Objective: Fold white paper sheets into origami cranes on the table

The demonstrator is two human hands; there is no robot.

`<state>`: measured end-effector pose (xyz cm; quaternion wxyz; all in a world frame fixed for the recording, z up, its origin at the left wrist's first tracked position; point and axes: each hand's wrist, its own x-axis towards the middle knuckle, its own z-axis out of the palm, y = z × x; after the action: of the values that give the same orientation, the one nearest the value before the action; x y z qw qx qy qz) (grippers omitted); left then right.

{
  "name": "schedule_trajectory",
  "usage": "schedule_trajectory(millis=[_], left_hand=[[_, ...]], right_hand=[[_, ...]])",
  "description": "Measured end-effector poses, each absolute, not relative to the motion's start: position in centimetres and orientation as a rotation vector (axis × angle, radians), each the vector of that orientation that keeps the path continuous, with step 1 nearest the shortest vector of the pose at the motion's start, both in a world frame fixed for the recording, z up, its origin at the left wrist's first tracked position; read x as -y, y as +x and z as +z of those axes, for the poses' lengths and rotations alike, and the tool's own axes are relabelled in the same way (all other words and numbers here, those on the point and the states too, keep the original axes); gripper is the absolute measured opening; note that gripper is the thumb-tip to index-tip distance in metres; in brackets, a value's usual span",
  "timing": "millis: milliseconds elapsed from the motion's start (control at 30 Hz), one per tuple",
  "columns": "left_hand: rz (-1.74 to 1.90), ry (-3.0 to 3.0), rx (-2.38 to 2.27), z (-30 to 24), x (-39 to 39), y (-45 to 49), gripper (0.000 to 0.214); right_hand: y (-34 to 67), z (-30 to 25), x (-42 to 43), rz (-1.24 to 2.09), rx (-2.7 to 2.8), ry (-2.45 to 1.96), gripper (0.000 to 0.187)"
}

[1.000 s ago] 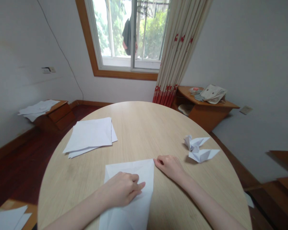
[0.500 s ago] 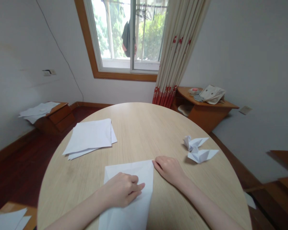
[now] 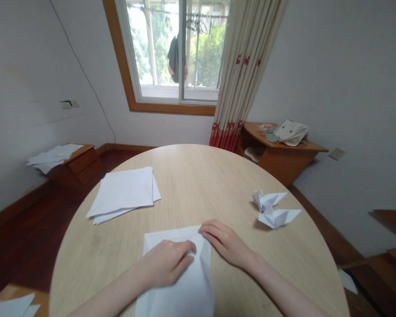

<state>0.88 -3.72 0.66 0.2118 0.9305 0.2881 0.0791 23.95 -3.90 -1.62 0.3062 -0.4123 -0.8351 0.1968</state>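
Note:
A white paper sheet [image 3: 185, 286] lies on the round wooden table [image 3: 198, 189] right in front of me. My left hand [image 3: 166, 264] rests on the sheet with its fingers curled and pressed down, the index finger pointing toward the far right corner. There my right hand [image 3: 222, 242] lies with fingers stretched along the sheet's far edge, touching the paper. The two hands almost meet at that corner.
A stack of white sheets [image 3: 123, 193] lies at the table's left. Two folded paper figures [image 3: 273, 209] sit at its right. Low wooden cabinets stand at the left wall [image 3: 74, 163] and under the curtain [image 3: 277, 152]. More paper [image 3: 6, 306] lies bottom left.
My right hand has slid left onto the sheet's far right corner. My left hand has shifted slightly up toward it. The view has tilted a little.

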Motion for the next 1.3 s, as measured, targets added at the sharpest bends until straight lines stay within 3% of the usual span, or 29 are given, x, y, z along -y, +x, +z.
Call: schedule_trajectory(millis=[200, 533, 700, 1000, 1300], left_hand=[[0.156, 2.576, -0.861, 0.8, 3.8, 1.3, 0.007], [0.093, 2.623, -0.939, 0.9, 4.0, 1.5, 0.023], [0.094, 2.622, -0.955, 0.9, 4.0, 1.7, 0.034], [0.152, 2.632, -0.962, 0.5, 4.3, 2.1, 0.059], [0.232, 2.69, -0.966, 0.2, 3.6, 1.7, 0.059]], right_hand=[[24.3, -1.3, 3.8, 0.45, 2.177, -1.104, 0.027], [26.0, -1.0, 3.6, 0.672, 2.227, -1.128, 0.01], [26.0, -1.0, 3.6, 0.697, 2.253, -1.169, 0.011], [25.2, -1.3, 3.6, 0.567, 2.393, -1.201, 0.035], [25.9, -0.2, 3.5, 0.632, 2.423, -1.215, 0.058]])
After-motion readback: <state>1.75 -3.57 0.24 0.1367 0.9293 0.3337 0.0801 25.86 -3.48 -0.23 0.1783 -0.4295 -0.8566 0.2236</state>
